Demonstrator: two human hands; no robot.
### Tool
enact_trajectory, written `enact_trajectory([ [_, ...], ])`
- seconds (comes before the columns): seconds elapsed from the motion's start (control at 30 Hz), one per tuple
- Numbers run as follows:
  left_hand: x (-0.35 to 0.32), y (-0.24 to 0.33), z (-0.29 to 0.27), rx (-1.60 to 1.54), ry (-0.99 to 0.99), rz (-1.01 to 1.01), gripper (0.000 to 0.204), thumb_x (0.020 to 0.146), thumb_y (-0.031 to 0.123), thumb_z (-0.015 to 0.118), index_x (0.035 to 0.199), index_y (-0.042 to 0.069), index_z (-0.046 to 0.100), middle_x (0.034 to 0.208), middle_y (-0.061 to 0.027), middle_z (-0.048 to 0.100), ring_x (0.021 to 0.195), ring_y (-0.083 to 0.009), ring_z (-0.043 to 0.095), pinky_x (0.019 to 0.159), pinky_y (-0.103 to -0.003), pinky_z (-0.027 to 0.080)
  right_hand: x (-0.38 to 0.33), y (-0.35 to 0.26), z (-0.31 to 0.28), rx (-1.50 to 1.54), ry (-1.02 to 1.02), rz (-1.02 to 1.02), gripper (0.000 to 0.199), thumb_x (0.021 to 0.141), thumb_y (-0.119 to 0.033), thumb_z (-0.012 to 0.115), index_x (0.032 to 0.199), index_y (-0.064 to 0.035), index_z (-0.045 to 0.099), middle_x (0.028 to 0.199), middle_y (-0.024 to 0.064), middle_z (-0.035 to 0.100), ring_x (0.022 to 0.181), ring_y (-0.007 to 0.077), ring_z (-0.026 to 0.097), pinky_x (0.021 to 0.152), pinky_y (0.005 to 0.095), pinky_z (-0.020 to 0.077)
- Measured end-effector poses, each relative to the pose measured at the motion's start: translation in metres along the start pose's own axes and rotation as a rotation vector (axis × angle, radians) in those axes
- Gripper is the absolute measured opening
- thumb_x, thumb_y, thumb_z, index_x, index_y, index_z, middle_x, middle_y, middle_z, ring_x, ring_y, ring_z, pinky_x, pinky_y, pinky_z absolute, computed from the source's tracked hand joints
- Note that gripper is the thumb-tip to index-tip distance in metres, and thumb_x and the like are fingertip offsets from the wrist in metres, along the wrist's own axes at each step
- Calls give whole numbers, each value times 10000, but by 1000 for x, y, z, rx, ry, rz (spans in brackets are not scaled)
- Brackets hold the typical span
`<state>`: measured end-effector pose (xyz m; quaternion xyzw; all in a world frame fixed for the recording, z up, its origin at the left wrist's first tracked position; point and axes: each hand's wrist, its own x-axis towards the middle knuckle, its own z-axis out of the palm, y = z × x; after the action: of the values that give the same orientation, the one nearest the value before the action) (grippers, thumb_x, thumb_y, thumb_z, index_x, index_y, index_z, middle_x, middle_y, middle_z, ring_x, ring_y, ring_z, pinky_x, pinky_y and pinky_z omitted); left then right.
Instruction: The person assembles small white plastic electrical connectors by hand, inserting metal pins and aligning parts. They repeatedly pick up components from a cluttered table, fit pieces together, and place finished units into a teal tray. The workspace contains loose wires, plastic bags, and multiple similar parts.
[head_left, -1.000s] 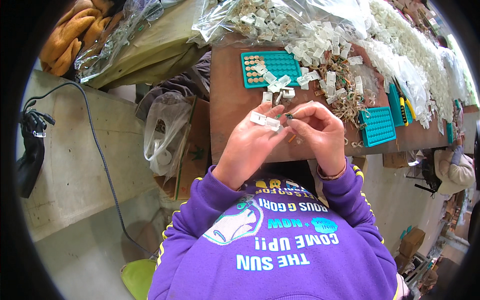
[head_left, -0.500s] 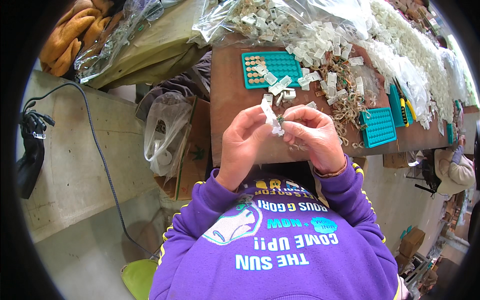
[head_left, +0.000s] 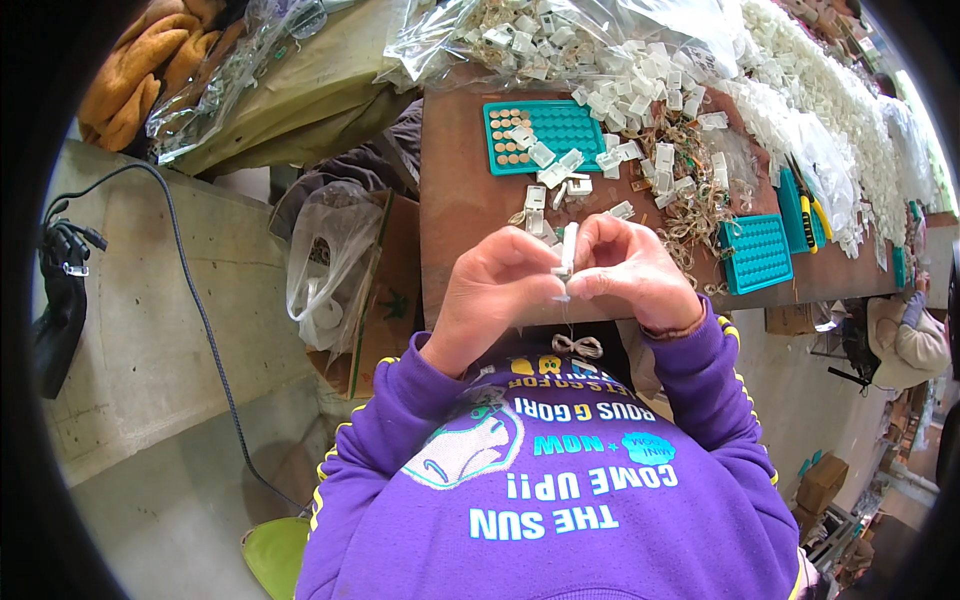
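Note:
Over the near edge of the table, my left hand (head_left: 500,292) and my right hand (head_left: 642,275) meet at a small white plastic casing (head_left: 570,246). Both hands pinch it between thumb and fingertips, and it stands roughly upright. The fingers hide most of its lower part. Below it hangs a thin wire ending in a pale coiled bundle (head_left: 577,346), in front of my purple sweatshirt. Just beyond my hands lie several loose white casings (head_left: 560,170), some touching a teal tray (head_left: 570,125) that holds round, coin-like discs in its left part.
Tangled thin wires (head_left: 690,215) and a heap of white casings (head_left: 640,85) spread across the right of the brown table (head_left: 455,200). A second teal tray (head_left: 757,257) lies near yellow-and-black pliers (head_left: 806,215). Left of the table stands a cardboard box (head_left: 385,290) with a plastic bag (head_left: 325,270).
My hands have come closer together and turned the casing more upright. The green piece seen at my right fingertips is now out of sight, and the coiled wire bundle hangs in view below.

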<state>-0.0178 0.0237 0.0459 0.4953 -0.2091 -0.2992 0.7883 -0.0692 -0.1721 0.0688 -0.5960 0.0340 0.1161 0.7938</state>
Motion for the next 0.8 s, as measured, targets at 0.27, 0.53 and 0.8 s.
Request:
enact_trajectory([
  [0.27,1,1,8,-97,93,33,120,900,-2,671,989,8,590,947,-43,674,892,-92,632,810,-235,504,4,16,8,148,-1,104,193,857,-188,725,811,-44,606,808,33,663,714,79,587,659,225,462],
  [0.53,-1,-7,13,423,421,245,153,874,-15,709,1002,-23,625,926,-62,696,831,-87,651,757,-213,522,-8,-2,28,-690,261,-418,79,821,-44,701,863,10,663,790,61,662,699,143,612,616,269,480],
  [0.8,-3,-11,9,683,416,396,133,873,-27,702,974,-12,617,894,-60,687,834,-74,643,744,-205,510,-8,4,31,-799,368,-517,55,788,9,686,834,-9,662,755,65,651,657,156,615,566,281,484],
])
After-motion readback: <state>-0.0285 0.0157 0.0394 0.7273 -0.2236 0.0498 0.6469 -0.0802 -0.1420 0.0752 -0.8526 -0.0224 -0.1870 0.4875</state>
